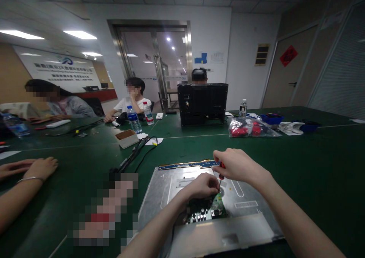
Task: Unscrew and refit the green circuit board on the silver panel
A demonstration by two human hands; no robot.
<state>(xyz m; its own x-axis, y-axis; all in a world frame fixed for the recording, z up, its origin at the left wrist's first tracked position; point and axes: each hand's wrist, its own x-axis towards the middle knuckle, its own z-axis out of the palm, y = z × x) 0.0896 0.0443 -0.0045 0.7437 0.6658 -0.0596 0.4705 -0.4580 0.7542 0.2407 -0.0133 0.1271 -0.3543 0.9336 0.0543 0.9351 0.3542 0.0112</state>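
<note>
While the person's right grip (238,164) is wrapped around the red-and-black handle of a screwdriver (221,171), the left grip (203,185) curls beside the shaft's lower end; whether it pinches anything cannot be told. The tool points down at the far edge of a green circuit board (219,204), which lies on a silvery metal panel (248,191) resting on the desk (182,147). Uneven pressure or a sliding panel could make the tip slip, scratching the board or jabbing the nearby left fingers.
</note>
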